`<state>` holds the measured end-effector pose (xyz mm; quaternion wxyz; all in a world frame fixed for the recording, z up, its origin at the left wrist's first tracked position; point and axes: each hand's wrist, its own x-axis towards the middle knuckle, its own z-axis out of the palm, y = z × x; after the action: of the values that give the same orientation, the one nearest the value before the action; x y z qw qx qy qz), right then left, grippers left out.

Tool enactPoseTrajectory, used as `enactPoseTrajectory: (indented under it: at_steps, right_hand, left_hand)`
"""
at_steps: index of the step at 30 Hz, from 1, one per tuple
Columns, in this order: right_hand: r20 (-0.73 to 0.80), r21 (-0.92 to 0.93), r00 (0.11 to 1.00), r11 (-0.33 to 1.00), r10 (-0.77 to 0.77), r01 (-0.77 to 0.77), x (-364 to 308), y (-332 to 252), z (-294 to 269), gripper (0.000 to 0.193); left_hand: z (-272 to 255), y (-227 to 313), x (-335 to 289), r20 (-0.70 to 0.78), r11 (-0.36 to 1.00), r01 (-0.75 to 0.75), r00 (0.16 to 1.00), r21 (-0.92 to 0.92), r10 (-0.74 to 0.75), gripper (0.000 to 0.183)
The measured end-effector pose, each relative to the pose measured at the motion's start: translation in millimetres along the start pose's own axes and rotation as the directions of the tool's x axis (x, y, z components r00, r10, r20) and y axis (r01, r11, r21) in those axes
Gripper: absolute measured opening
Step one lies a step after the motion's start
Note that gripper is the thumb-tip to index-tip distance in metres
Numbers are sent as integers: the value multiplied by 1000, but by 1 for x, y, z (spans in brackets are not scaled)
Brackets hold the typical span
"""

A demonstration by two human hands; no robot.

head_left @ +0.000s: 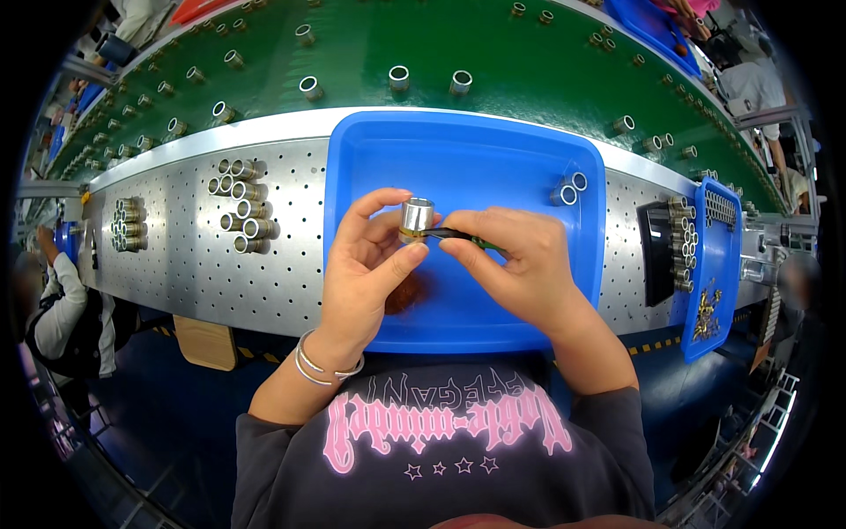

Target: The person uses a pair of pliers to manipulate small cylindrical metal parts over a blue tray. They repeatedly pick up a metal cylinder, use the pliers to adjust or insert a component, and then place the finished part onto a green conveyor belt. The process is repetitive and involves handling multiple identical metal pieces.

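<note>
Above the blue tray point(467, 331), my left hand point(357, 264) grips a shiny metal sleeve point(418, 214) between thumb and fingers. The sleeve stands upright, with a brass-coloured band at its lower end. My right hand point(524, 260) pinches a slim black tool point(454, 234) whose tip meets the sleeve's lower side. A bit of green shows by its grip; its exact kind is unclear. Two more metal sleeves point(565, 194) lie at the tray's right side beside a piece of clear plastic. Partly hidden under my left hand is a reddish-brown thing point(407, 295).
Groups of sleeves point(249, 209) lie on the perforated metal table point(295, 264) to the left. Beyond, a green conveyor belt point(352, 57) carries many scattered sleeves. At right are a black holder point(655, 256), more sleeves point(683, 247) and a blue tray of brass parts point(708, 313).
</note>
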<state>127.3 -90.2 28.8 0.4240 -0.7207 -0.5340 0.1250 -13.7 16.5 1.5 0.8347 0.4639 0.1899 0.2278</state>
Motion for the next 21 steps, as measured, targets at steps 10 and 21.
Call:
enactPoseTrajectory:
  at_steps: [10, 21]
  right_hand:
    - [-8, 233, 982, 955, 189, -182, 5, -7, -1, 14]
    - [211, 599, 922, 703, 326, -385, 6, 8, -7, 10]
  left_hand:
    - [2, 1, -3, -15, 945, -62, 997, 322, 70, 43]
    - [-6, 5, -3, -119, 930, -237, 953, 280, 278, 28]
